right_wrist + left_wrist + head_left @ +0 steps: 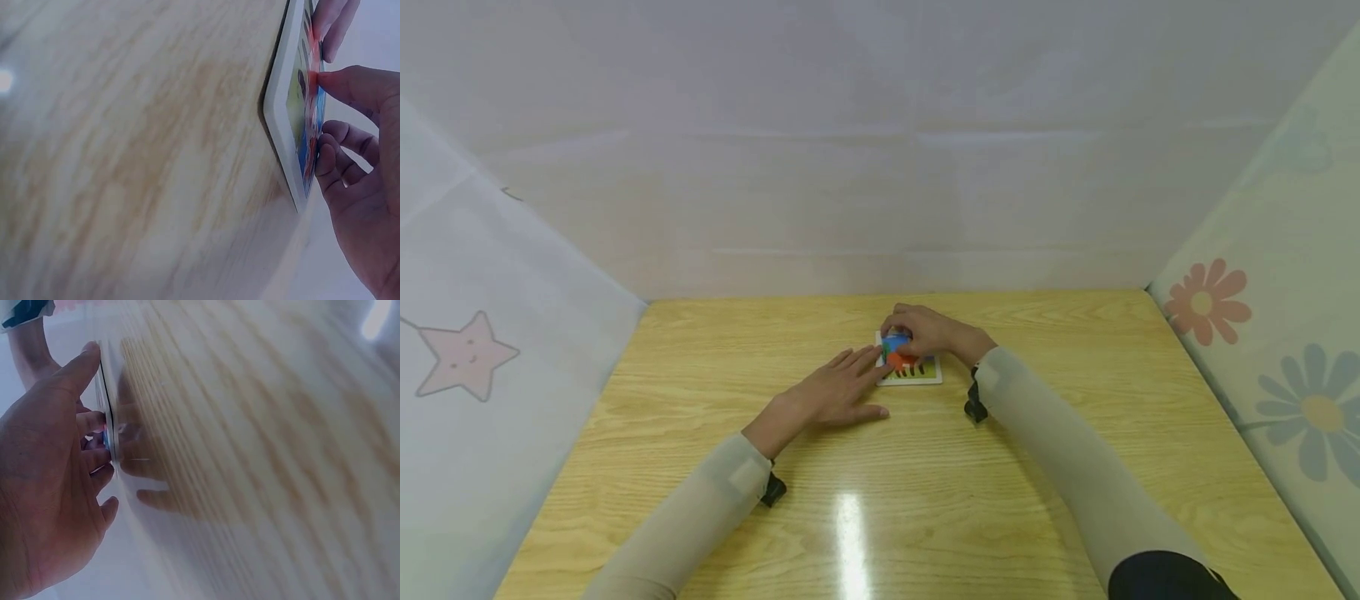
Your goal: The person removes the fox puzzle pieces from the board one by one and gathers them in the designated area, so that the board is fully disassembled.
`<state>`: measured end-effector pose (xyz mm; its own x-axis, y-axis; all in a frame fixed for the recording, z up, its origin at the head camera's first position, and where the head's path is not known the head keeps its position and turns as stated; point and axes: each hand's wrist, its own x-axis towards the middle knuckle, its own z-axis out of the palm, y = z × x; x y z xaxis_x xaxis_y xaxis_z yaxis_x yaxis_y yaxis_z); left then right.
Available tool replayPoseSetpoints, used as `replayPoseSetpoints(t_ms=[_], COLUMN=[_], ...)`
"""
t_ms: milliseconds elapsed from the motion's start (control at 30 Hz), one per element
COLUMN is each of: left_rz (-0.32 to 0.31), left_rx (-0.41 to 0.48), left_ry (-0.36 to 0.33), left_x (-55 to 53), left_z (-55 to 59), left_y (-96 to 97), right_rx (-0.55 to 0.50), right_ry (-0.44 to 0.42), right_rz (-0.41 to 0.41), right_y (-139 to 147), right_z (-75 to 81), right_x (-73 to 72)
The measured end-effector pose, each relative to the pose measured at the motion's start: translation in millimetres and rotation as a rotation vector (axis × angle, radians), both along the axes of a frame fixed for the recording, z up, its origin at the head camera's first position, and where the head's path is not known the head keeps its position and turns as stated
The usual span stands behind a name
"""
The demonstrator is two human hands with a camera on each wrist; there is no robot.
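A small flat picture board [931, 373] with a white border, like a child's jigsaw puzzle, lies on the table; its picture is blue, red and yellow-green with dark stripes. My left hand [838, 392] lies low beside it, fingers extended and their tips at its left edge. Over the upper part of the picture is my right hand [925, 330], fingers bent. In the right wrist view its thumb [340, 81] touches the red area of the board [281, 94], and the curled fingertips meet the blue part. I cannot tell whether they pinch a loose piece.
The wooden table [700, 350] has a bright light reflection near the front. A pale cloth wall [880, 208] rises behind it. Side cloths carry a pink star [469, 357] on the left and flowers [1208, 302] on the right. Dark straps circle both wrists.
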<state>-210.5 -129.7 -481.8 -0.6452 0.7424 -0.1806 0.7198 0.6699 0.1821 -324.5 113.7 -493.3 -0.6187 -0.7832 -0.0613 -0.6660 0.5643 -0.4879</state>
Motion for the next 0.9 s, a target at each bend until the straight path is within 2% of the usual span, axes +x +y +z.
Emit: replayPoseSetpoints(t_ms=[500, 900], left_rz=[0.009, 0.014], left_rx=[-0.016, -0.020], left_ry=[-0.028, -0.037], left_x=[-1.5, -2.0], left_z=[0.1, 0.4], left_y=[0.2, 0.8], right_rx=[0.054, 0.046], right_ry=[0.002, -0.079], right_rz=[0.009, -0.023], right_y=[-2.6, -5.2], right_z=[4.5, 4.3], right_x=[-4.6, -4.8])
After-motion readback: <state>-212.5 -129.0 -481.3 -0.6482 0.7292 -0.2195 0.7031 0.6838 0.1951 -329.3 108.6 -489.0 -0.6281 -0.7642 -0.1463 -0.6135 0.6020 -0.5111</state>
